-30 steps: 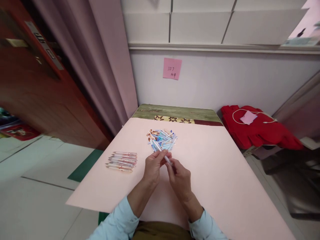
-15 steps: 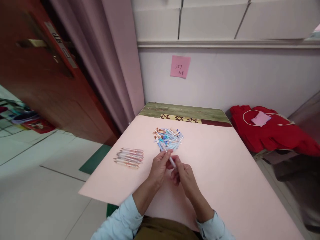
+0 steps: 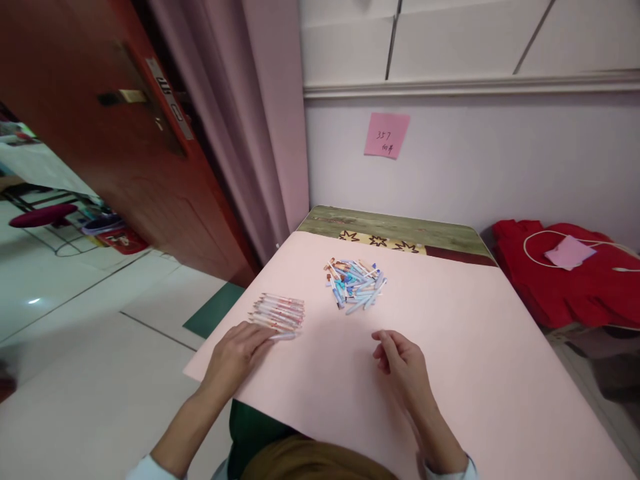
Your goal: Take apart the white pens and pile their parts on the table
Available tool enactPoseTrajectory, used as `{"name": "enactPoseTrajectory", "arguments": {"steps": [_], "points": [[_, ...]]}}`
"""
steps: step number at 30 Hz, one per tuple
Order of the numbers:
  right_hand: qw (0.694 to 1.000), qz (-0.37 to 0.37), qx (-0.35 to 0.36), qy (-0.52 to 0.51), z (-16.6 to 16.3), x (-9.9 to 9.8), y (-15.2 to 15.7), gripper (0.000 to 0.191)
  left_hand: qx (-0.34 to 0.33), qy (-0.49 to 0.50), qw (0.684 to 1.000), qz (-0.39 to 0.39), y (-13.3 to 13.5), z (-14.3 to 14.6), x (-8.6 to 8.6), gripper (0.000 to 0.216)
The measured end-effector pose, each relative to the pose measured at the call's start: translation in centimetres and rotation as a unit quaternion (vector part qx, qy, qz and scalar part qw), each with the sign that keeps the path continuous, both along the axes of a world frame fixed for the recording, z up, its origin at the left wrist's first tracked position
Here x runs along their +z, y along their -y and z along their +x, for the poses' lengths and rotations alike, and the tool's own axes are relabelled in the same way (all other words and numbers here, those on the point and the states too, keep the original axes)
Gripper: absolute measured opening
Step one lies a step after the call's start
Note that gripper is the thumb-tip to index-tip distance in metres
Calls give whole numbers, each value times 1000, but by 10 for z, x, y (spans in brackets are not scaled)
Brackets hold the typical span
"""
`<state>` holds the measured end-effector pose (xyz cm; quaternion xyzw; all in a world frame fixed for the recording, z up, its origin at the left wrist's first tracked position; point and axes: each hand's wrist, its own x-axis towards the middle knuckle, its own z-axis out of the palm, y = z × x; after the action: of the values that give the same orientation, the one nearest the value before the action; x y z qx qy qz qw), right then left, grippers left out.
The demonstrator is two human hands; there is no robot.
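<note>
My left hand point(image 3: 235, 357) reaches out to the left over the pink sheet point(image 3: 450, 347). Its fingertips pinch the near end of a white pen point(image 3: 285, 335), which lies at the front of a neat row of assembled pens point(image 3: 278, 312). My right hand point(image 3: 400, 363) rests near the middle of the sheet, fingers loosely curled and apart, with nothing in it. Beyond both hands lies a loose pile of blue and white pen parts point(image 3: 356, 283).
The pink sheet covers a table whose green patterned top point(image 3: 395, 230) shows at the far edge by the wall. A red cloth with a white cable point(image 3: 570, 273) lies to the right. A wooden door point(image 3: 100, 133) and a curtain stand on the left.
The hands, together on one pen before, have parted. My left hand carried the pen left to the row; my right hand let go and stayed near the middle. The camera turned left.
</note>
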<state>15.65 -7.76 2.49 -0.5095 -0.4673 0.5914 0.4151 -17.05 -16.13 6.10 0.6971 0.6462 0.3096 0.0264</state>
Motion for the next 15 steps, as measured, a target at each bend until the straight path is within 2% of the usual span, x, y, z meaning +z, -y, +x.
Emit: {"name": "enactPoseTrajectory", "arguments": {"steps": [2, 4, 8, 11, 14, 15], "points": [[1000, 0, 3, 5, -1, 2, 1, 46, -47, -97, 994, 11, 4, -4, -2, 19], [1000, 1, 9, 9, -2, 5, 2, 45, -55, -131, 989, 38, 4, -1, -1, 20], [998, 13, 56, 6, -13, 18, 6, 44, -54, -125, 986, 96, -8, 20, 11, 22], [993, 28, 112, -17, -31, 32, 9, 41, -75, -116, 985, 105, -21, 42, 23, 23], [993, 36, 101, -53, -48, 41, 12, 43, -100, -114, 982, 113, -30, 61, 28, 24], [993, 45, 92, -59, -52, 42, 12, 38, -110, -115, 981, 114, -31, 65, 27, 24]]}}
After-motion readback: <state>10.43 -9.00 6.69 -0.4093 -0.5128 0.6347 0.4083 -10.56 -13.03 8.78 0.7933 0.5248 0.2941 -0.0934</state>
